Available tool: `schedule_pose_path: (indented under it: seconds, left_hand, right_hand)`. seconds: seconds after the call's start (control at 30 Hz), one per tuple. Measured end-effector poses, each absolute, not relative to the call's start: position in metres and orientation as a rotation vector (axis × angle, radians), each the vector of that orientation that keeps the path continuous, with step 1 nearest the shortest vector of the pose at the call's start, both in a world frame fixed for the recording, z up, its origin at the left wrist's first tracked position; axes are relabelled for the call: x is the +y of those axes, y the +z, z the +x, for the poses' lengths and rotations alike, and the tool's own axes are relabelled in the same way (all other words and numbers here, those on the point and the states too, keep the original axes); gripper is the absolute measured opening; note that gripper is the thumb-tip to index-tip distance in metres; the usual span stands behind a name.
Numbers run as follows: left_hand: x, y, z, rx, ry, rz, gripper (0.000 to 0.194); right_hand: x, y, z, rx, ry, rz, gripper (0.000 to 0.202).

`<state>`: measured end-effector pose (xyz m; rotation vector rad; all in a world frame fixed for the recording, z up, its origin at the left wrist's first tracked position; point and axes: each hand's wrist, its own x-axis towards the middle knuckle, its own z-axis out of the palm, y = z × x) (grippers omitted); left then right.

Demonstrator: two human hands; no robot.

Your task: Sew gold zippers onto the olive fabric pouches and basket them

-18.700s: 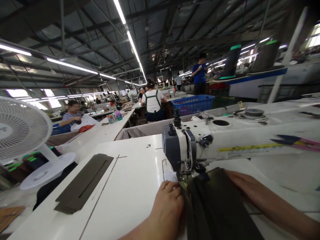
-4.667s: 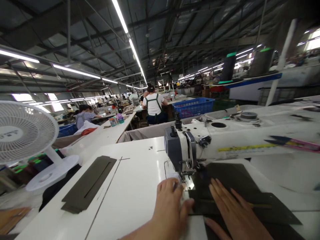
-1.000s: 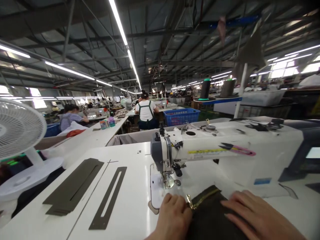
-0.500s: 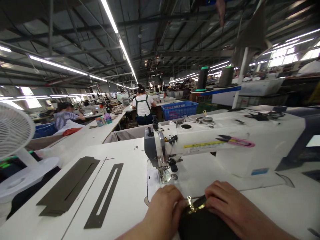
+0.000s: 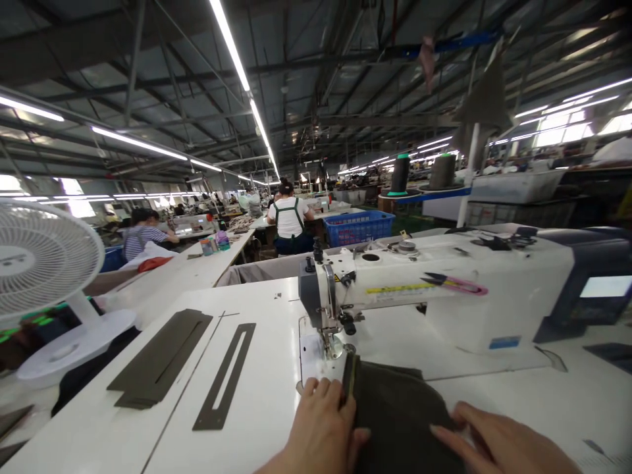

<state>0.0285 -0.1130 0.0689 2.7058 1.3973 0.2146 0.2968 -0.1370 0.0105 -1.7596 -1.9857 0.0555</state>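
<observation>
A dark olive fabric piece (image 5: 399, 408) lies below and right of the sewing machine's needle area, a brass-coloured zipper (image 5: 352, 378) along its left edge. My left hand (image 5: 323, 424) grips that zippered edge, fingers bent over it and thumb on the fabric. At the piece's right side, my right hand (image 5: 503, 438) has its fingers apart, the tips at the fabric's edge. The white sewing machine (image 5: 444, 296) stands just beyond both hands; its presser foot (image 5: 333, 345) is close to the zipper's far end. The fabric's near part runs out of view.
On the table's left lie a stack of olive panels (image 5: 160, 359) and a slotted template (image 5: 224, 378). A white fan (image 5: 44, 263) stands at far left. Pink-handled thread snips (image 5: 457, 283) rest on the machine arm. Co-workers sit farther off, near a blue basket (image 5: 358, 227).
The fabric has turned so its zipper now points toward the machine, and it lies flatter. My right hand has moved right and loosened from the zipper edge. The view has swung left.
</observation>
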Motion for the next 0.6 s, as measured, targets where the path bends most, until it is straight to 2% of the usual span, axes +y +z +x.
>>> schedule_pose_path:
  seconds: [0.07, 0.23, 0.4, 0.5, 0.6]
  left_hand:
    - [-0.116, 0.077, 0.017, 1.342, 0.166, 2.704, 0.021]
    - [-0.106, 0.073, -0.003, 1.11, 0.152, 2.831, 0.057]
    - [-0.098, 0.042, 0.001, 1.168, 0.304, 2.882, 0.044]
    - [-0.099, 0.031, 0.005, 1.194, 0.452, 2.878, 0.056]
    - [-0.099, 0.026, 0.007, 1.271, 0.45, 2.866, 0.068]
  right_hand:
    - [-0.124, 0.019, 0.28, -1.921, 0.275, -1.782, 0.036]
    - [-0.084, 0.051, 0.247, -1.692, 0.644, -1.682, 0.04]
    - [-0.069, 0.055, 0.236, -1.63, 0.783, -1.695, 0.052]
    - [-0.066, 0.056, 0.234, -1.649, 0.807, -1.683, 0.055]
    - [-0.062, 0.061, 0.233, -1.71, 0.796, -1.67, 0.057]
